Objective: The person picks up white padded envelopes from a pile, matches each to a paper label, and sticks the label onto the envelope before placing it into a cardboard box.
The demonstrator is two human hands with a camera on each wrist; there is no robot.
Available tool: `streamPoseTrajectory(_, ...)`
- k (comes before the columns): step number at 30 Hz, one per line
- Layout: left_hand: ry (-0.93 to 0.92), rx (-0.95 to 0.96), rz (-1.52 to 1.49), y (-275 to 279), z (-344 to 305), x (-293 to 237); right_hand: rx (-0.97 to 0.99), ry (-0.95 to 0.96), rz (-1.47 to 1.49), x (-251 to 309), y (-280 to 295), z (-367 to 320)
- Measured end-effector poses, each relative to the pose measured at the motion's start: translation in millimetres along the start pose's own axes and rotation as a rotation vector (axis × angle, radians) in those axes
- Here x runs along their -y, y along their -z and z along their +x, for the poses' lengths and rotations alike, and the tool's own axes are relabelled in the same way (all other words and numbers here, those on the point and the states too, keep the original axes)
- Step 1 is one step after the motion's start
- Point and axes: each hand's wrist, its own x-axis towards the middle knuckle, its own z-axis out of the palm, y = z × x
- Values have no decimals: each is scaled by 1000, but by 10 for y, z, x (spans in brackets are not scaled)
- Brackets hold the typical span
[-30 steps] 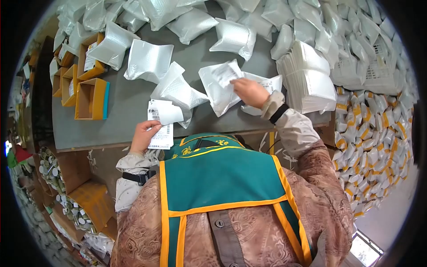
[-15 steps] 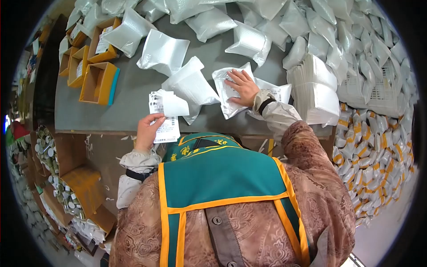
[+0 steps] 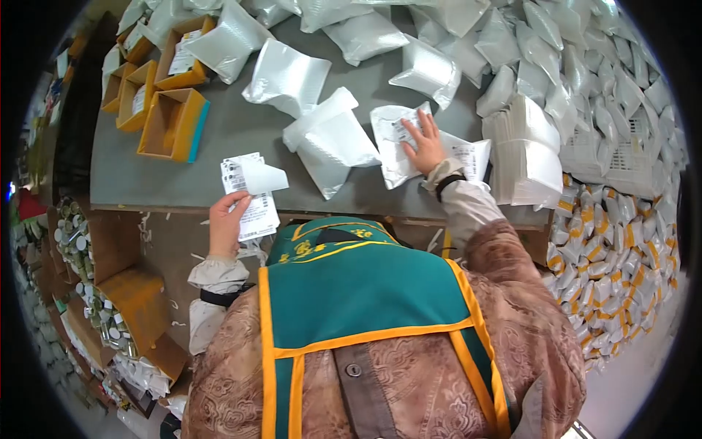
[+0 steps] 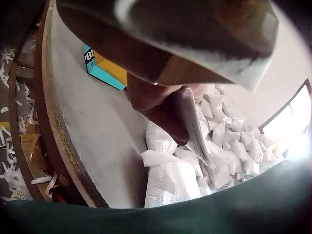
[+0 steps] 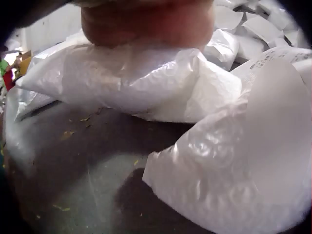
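My left hand [image 3: 227,222] pinches a stack of printed shipping labels [image 3: 257,218] over the table's front edge, with the top label's white end curling over. In the left wrist view the labels [image 4: 194,127] show edge-on between thumb and fingers. My right hand [image 3: 426,145] lies with spread fingers on a white bubble mailer [image 3: 390,155], over a label [image 3: 404,130] on its upper part. The right wrist view has the heel of that hand [image 5: 148,29] pressing on the puffy mailer [image 5: 105,80]. Close on its right lies another labelled mailer [image 3: 472,155].
An unlabelled bubble mailer [image 3: 333,139] lies between my hands, and more filled mailers [image 3: 365,36] heap along the back. Yellow boxes [image 3: 167,139] stand at the left. A bundle of flat mailers [image 3: 521,161] sits at the right, beside orange-taped parcels [image 3: 614,271].
A second ago my right fingers were at the label on the mailer; then the hand flattened over it. Now the hand lies toward the mailer's right side. My left hand keeps hold of the labels.
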Motion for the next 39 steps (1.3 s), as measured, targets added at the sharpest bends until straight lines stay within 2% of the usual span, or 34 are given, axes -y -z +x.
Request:
streamPoseTrajectory(2, -57, 1, 6, 74, 104, -12, 143, -85, -333, 244, 218, 62)
streamPoseTrajectory(3, -52, -3, 14, 104, 133, -10, 145, -56, -359, 333, 291, 110)
streamPoseTrajectory(6, -34, 6, -32, 161, 113, -30, -59, 31, 31, 841, 286, 354)
streamPoseTrajectory(8, -43, 8, -69, 187, 118, -31, -22, 212, 57, 1329, 325, 559)
streamPoseTrajectory(10, -60, 12, -32, 198, 137, -59, 16, 279, 75, 1665, 174, 675)
streamPoseTrajectory(13, -100, -1, 32, 195, 129, -94, 208, 176, 40, 1515, -646, 602)
streamPoseTrajectory(14, -102, -7, 34, 205, 191, -111, 151, 200, 95, 1472, -714, 628)
streamPoseTrajectory(15, -146, 1, 12, 199, 228, -138, 251, 102, -110, 1584, -606, 674)
streamPoseTrajectory(16, -183, 24, -17, 183, 242, -153, 245, 100, -215, 1728, -409, 694)
streamPoseTrajectory(18, -151, 50, -111, 136, 301, -242, 70, 239, -156, 1721, -383, 749)
streamPoseTrajectory(21, -125, 89, -153, 66, 312, -258, 281, -230, 890, 2322, -159, 951)
streamPoseTrajectory(25, -224, 115, -16, -76, 375, -239, 386, -220, 1083, 2745, -121, 1092)
streamPoseTrajectory(28, -205, 143, -34, -124, 416, -213, 294, -254, 1173, 2543, -173, 1058)
streamPoseTrajectory(30, -208, 159, -86, -111, 446, -234, 320, -216, 1092, 2242, 28, 895)
streamPoseTrajectory(31, -220, 171, -121, -106, 456, -242, 527, -202, 868, 1950, 84, 746)
streamPoseTrajectory(32, -233, 187, -155, -105, 468, -242, 714, -74, 538, 1850, 297, 594)
streamPoseTrajectory(33, -250, 215, -156, -100, 482, -238, 920, 143, 384, 1598, 317, 428)
streamPoseTrajectory(34, -245, 218, -156, -109, 490, -238, 971, 412, 124, 1347, 261, 192)
streamPoseTrajectory(36, -233, 240, -152, -166, 514, -244, 964, 474, -48, 1300, 257, 3)
streamPoseTrajectory(38, -197, 256, -195, -252, 520, -235, 697, 35, 539, 1714, 197, 173)
streamPoseTrajectory(39, -182, 262, -216, -306, 527, -234, 617, -122, 637, 1926, 203, 324)
